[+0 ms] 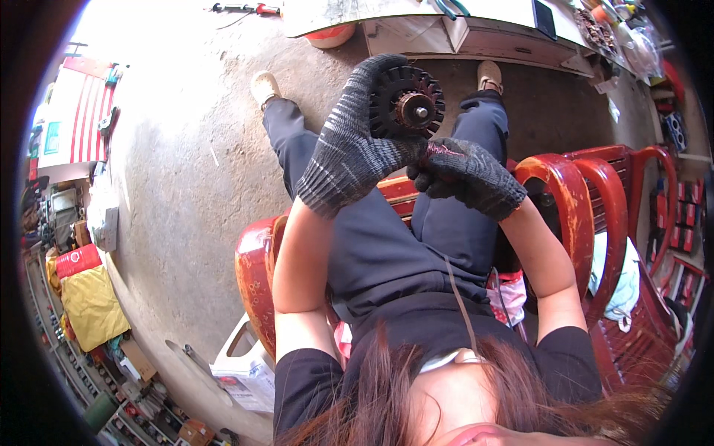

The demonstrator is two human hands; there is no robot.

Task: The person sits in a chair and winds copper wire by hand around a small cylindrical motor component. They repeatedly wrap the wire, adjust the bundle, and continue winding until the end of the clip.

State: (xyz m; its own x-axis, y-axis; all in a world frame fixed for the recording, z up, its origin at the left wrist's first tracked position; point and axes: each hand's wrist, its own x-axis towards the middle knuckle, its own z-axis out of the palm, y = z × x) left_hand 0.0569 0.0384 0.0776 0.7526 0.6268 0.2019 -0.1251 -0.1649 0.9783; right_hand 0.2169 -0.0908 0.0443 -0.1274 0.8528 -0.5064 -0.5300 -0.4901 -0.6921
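Observation:
I wear dark grey knitted gloves on both hands. My left hand (343, 141) is wrapped round the edge of a motor armature (387, 93), a black slotted disc with a coppery brown centre and a short metal shaft pointing up. It is held above my knees. Just below it, my right hand (472, 177) is closed, its thumb side close to my left thumb. Something reddish shows at its fingertips, too small to tell whether it is wire or a stain on the glove.
Ahead stands a white-topped table (335, 16) with a drawer, a phone (544, 18) and plier handles (452, 9). I sit on a red wooden armchair (256, 275), more chairs to the right. A white container (245, 372) stands on the floor at lower left; shelves line the left.

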